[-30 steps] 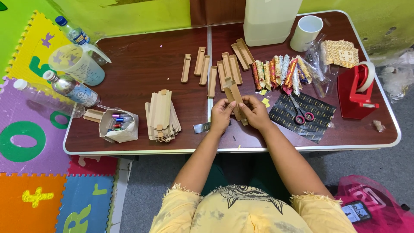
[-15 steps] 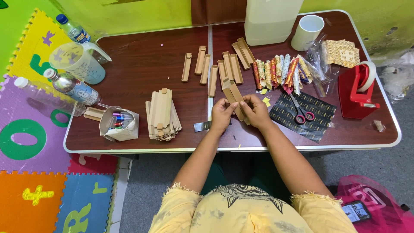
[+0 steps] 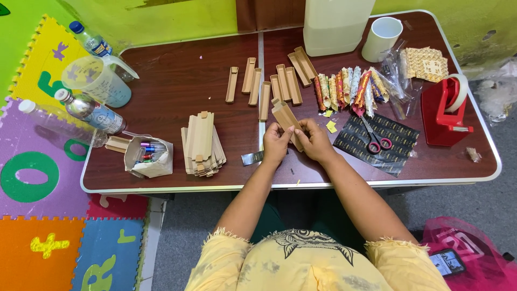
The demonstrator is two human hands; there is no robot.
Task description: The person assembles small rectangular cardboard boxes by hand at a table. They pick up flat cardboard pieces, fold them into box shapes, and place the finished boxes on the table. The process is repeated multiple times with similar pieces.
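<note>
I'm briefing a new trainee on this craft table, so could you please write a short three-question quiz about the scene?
1. True or false: both hands hold the same folded cardboard box.
2. What lies on the black patterned sheet: A scissors, B tape dispenser, C cup?
3. Which hand is nearer the stack of flat cardboard pieces?

Key
1. True: left hand and right hand grip the cardboard box.
2. A: scissors lie on the sheet.
3. Left; the stack lies on its side.

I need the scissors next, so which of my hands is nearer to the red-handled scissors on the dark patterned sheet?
Right. The right hand sits just left of the red-handled scissors; the left hand lies farther left.
</note>
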